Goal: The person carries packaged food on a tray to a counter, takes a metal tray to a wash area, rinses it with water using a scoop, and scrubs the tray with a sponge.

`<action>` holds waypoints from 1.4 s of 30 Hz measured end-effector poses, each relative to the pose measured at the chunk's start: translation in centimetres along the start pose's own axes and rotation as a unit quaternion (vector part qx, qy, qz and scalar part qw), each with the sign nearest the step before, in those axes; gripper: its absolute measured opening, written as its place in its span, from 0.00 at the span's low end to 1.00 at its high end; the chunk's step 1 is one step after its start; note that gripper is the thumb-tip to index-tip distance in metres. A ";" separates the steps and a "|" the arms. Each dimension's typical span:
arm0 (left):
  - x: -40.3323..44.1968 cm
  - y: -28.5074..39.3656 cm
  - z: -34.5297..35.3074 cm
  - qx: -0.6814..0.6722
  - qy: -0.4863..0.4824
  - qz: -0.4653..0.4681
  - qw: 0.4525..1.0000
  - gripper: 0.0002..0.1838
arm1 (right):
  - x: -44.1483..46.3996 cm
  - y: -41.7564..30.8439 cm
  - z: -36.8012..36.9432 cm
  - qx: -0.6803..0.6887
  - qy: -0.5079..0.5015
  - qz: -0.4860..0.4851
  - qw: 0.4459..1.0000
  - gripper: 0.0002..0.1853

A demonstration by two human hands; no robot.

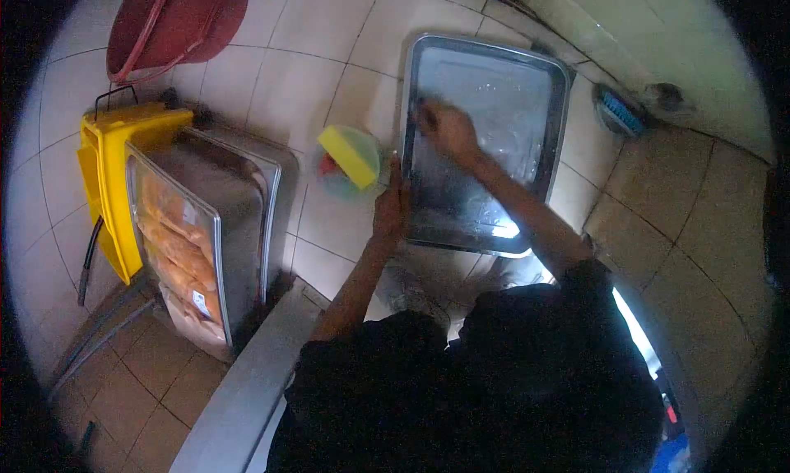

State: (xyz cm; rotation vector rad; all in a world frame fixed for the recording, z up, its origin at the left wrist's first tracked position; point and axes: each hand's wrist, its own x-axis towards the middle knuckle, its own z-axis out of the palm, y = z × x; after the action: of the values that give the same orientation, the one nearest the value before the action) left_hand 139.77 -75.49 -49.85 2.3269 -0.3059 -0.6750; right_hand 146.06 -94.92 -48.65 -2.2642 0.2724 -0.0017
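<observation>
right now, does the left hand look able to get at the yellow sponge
Probably yes: the left hand, at the side of the metal tray, is close to the yellow sponge, and nothing visible stands between them.

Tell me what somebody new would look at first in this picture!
Probably the big shiny rectangular metal tray near the middle, with the person's right hand over it and left hand at its left edge. Next, the bright yellow rectangular sponge, on a round pale bowl left of the tray. Then the big yellow plastic container far left, below the dark red bucket.
</observation>
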 end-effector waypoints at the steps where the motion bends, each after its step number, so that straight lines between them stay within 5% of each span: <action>1: 0.1 -0.3 0.3 0.008 0.039 0.047 0.998 0.28 | -2.7 0.0 1.4 -0.016 0.013 -0.042 0.999 0.14; 2: 0.1 -0.5 0.7 0.019 0.079 0.093 0.992 0.28 | -3.3 0.4 2.0 -0.024 0.017 -0.065 0.997 0.14; 6: -0.3 -0.1 0.3 -0.011 -0.004 -0.013 1.000 0.27 | -2.8 1.2 2.8 -0.026 0.049 -0.088 0.995 0.13; 8: -0.1 0.1 0.0 0.016 -0.011 -0.015 1.000 0.27 | 1.5 -0.4 -1.1 0.053 -0.035 0.045 0.997 0.13; 10: 0.1 1.2 -0.7 -0.047 -0.059 -0.105 0.992 0.27 | 1.5 0.6 -0.4 0.008 -0.062 0.037 0.997 0.13; 14: 0.7 1.2 -0.4 -0.043 -0.032 -0.086 0.995 0.27 | -1.8 0.6 1.6 -0.070 -0.086 -0.059 0.992 0.12; 15: 0.5 0.4 0.1 -0.042 0.007 -0.019 0.999 0.28 | -2.2 0.7 1.9 -0.079 -0.090 -0.085 0.989 0.11; 17: -0.3 -0.5 0.6 -0.035 0.036 0.038 0.998 0.28 | -1.3 1.2 2.6 -0.130 0.014 -0.114 0.985 0.11; 20: 0.1 0.9 -0.3 -0.018 -0.003 -0.019 1.000 0.29 | 4.4 1.2 -0.4 -0.171 -0.102 0.004 0.980 0.11; 22: 0.2 2.5 -1.7 -0.045 -0.104 -0.141 0.984 0.29 | 2.9 1.9 0.1 -0.156 -0.108 -0.020 0.982 0.11; 26: 0.0 1.2 -0.6 -0.031 -0.010 -0.010 0.999 0.28 | -2.3 0.7 1.3 -0.198 -0.110 -0.089 0.970 0.09; 31: 1.2 1.1 -1.6 -0.019 -0.049 -0.031 0.998 0.28 | 0.9 2.1 2.3 -0.221 -0.073 -0.096 0.968 0.10; 33: 1.4 0.5 -1.1 -0.031 -0.032 -0.010 0.999 0.27 | 5.1 1.0 0.2 -0.249 -0.070 -0.013 0.966 0.12; 38: 1.2 -0.6 -0.2 -0.016 0.034 0.062 0.997 0.25 | -0.7 1.0 2.5 -0.041 -0.019 -0.024 0.999 0.14; 42: 0.9 0.9 -0.6 -0.078 -0.001 -0.030 0.996 0.24 | -9.2 1.0 5.3 0.036 -0.155 -0.038 0.987 0.14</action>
State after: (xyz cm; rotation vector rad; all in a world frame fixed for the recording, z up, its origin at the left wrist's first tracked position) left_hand 140.82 -76.13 -49.19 2.1935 -0.1783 -0.7036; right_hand 137.37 -89.73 -52.06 -2.1640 0.0201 0.2928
